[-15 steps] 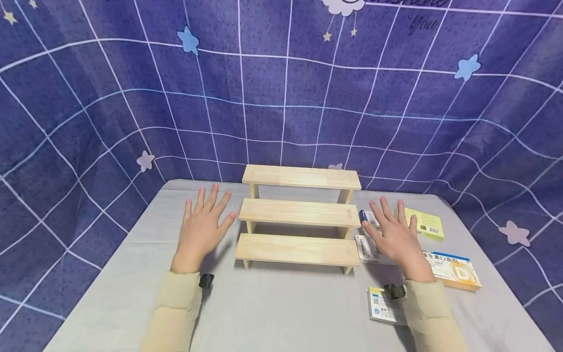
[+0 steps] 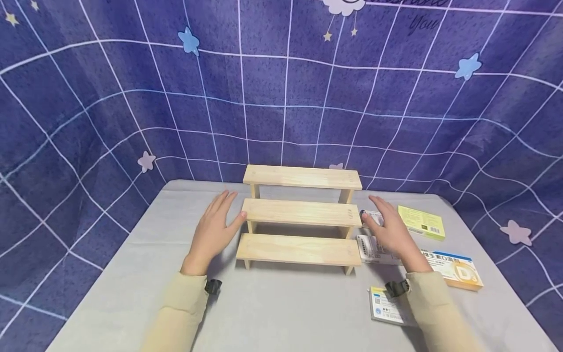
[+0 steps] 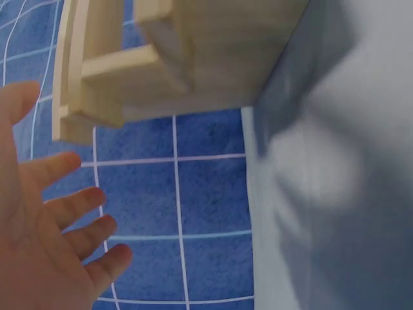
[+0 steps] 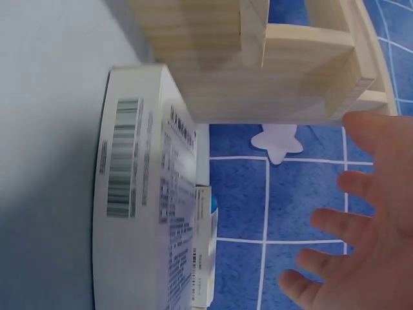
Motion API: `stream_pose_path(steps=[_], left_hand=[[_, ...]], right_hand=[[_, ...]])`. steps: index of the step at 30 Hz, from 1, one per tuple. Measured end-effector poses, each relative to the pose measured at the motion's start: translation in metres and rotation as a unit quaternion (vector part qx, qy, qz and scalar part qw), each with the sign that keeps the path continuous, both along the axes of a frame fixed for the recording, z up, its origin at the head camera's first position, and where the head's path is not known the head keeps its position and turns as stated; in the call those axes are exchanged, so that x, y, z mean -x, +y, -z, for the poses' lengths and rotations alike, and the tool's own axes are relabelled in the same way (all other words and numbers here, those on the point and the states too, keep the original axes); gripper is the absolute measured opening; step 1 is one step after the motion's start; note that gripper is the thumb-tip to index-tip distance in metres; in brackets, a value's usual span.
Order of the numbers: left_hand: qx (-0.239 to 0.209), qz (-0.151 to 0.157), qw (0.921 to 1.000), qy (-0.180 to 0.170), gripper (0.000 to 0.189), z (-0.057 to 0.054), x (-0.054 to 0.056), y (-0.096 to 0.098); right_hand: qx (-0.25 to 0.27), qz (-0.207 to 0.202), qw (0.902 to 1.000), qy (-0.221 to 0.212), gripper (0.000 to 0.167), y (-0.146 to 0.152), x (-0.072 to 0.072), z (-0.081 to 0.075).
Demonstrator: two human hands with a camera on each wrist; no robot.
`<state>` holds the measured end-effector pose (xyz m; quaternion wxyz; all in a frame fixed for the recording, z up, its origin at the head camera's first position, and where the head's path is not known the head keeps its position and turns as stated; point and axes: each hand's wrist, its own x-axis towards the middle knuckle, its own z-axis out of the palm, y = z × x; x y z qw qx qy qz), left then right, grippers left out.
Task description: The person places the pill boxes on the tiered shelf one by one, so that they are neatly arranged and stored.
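Left hand point(image 2: 212, 235) and right hand point(image 2: 393, 233), empty, fingers apart, flank a three-tier wooden stand point(image 2: 301, 211); the right partly hides a white carton point(image 2: 370, 249). Farther right lie a yellow-green carton point(image 2: 421, 221) and a vitamin D carton point(image 2: 457, 272).

At the lower left, the left hand point(image 3: 45, 242) has its fingers apart. A wooden stand point(image 3: 226, 51) spans the upper left and top centre before blue gridded cloth point(image 3: 145, 200); the pale, shadowed counter point(image 3: 368, 123) fills the right.

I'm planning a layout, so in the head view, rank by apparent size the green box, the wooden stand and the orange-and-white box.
1. wooden stand
2. orange-and-white box, partly hidden
3. green box
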<state>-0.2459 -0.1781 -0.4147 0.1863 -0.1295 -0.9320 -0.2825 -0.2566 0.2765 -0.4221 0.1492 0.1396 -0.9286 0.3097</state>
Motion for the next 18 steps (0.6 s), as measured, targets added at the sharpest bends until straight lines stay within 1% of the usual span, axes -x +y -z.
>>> stream_pose_path(steps=[3,5,10,13,16,18], left_hand=[[-0.031,-0.002,0.9995,-0.009,0.069,0.005,0.002,0.004],[-0.048,0.000,0.9987,-0.016,0.069,0.008,0.003,0.006],[-0.107,0.007,0.9933,-0.044,0.066,0.011,0.006,0.014],[-0.154,0.010,0.9866,-0.053,0.061,0.013,0.006,0.020],[-0.206,0.022,0.9767,-0.055,0.057,0.015,0.007,0.025],[-0.233,0.032,0.9704,-0.054,0.056,0.017,0.008,0.028]], right_hand=[[0.005,-0.005,1.0000,0.002,0.062,0.003,0.006,0.001],[0.008,-0.002,1.0000,-0.005,0.064,0.006,0.010,0.001],[0.010,0.006,0.9984,-0.054,0.071,0.015,0.018,0.003],[0.004,0.004,0.9965,-0.084,0.074,0.022,0.023,0.007],[-0.005,0.004,0.9948,-0.102,0.074,0.029,0.029,0.012],[-0.015,0.003,0.9938,-0.110,0.074,0.033,0.032,0.015]])
